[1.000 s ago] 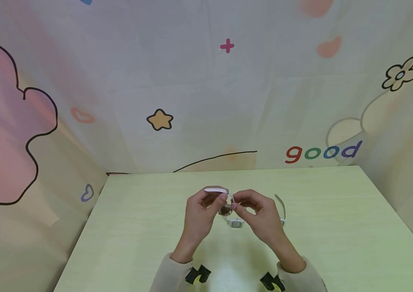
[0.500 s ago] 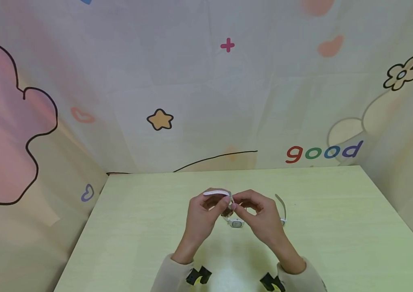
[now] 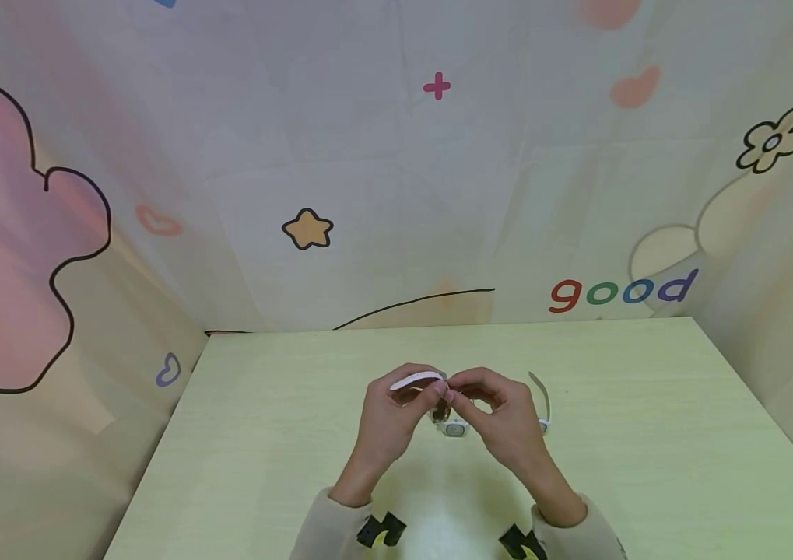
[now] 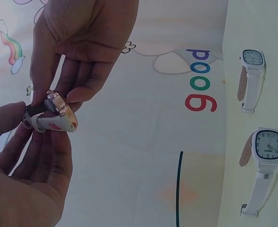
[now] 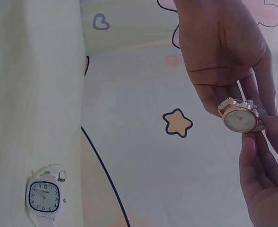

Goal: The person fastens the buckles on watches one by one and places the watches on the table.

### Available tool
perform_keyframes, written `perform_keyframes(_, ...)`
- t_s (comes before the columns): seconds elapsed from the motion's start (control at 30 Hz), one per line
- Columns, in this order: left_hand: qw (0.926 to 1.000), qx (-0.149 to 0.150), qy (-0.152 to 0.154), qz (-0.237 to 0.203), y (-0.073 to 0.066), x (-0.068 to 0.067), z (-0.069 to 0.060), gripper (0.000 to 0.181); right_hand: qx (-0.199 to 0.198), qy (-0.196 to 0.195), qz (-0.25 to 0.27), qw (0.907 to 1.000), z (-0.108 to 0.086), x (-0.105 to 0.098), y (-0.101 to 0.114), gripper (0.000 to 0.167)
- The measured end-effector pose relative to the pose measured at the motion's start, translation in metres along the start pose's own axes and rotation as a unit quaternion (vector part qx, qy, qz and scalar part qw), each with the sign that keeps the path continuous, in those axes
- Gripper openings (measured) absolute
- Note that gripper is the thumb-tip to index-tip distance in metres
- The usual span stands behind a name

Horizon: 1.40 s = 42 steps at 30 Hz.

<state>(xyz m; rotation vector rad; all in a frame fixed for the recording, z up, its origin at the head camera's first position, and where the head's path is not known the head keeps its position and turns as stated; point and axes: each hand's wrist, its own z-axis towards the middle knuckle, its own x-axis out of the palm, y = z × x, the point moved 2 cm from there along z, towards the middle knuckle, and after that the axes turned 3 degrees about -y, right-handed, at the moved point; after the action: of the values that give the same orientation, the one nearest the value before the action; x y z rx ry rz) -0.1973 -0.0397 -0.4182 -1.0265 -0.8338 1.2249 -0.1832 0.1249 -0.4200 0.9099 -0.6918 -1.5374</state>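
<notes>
Both hands hold one wristwatch (image 5: 239,120) in the air above the table. It has a round pale dial, a rose-gold case and a white strap (image 3: 415,379). My left hand (image 3: 389,428) pinches the strap between thumb and fingers, and the strap's free end arches over that hand. Fingertip to fingertip with it, my right hand (image 3: 504,412) pinches the strap near the buckle end. In the left wrist view the strap is bent round close to the case; the fingers partly hide where it joins. The case hangs below the fingertips in the head view.
On the pale table (image 3: 263,435) lie two white square-faced watches. One watch (image 3: 454,428) is beneath the hands; the other watch (image 3: 543,425) is beside the right hand, partly hidden, its strap sticking up. A printed curtain (image 3: 382,179) stands behind the table.
My left hand has shifted slightly right, closer to the right hand. The strap's free end has tipped lower at its left, and the case has swung right. The right hand has hardly moved.
</notes>
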Motion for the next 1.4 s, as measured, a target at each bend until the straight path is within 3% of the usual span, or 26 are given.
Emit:
perform_keyframes(0.17, 0.9998, 0.005, -0.005, -0.020, 0.0012, -0.0007, 0.0004, 0.017, -0.004, 0.004, 0.008, 1.0000, -0.0003, 0.0002, 0.0002, 0.012)
perform_keyframes(0.37, 0.9996, 0.002, -0.014, 0.023, 0.0015, -0.0009, -0.0014, 0.016, -0.008, -0.003, -0.014, 0.9999, -0.0011, -0.0001, 0.0015, 0.012)
perform_keyframes(0.5, 0.9992, -0.006, -0.005, 0.038, 0.0033, -0.0006, -0.0022, 0.017, -0.008, -0.015, -0.013, 0.9998, -0.0010, -0.0019, 0.0026, 0.013)
perform_keyframes(0.77, 0.9984, 0.028, 0.004, 0.049, 0.0030, -0.0002, -0.0038, 0.015, 0.028, -0.018, -0.013, 0.9994, 0.0000, -0.0053, 0.0013, 0.008)
perform_keyframes(0.93, 0.9981, 0.025, 0.004, 0.056, 0.0049, 0.0005, -0.0047, 0.014, 0.045, -0.020, -0.019, 0.9986, -0.0007, -0.0049, 0.0014, 0.007)
perform_keyframes(1.27, 0.9979, 0.027, 0.013, 0.058, 0.0077, 0.0007, -0.0051, 0.016, 0.051, -0.030, -0.021, 0.9980, -0.0008, -0.0033, -0.0007, 0.006)
perform_keyframes(1.4, 0.9974, 0.026, 0.024, 0.062, 0.0075, 0.0006, -0.0053, 0.016, 0.035, -0.046, -0.036, 0.9977, -0.0004, -0.0029, 0.0009, 0.007)
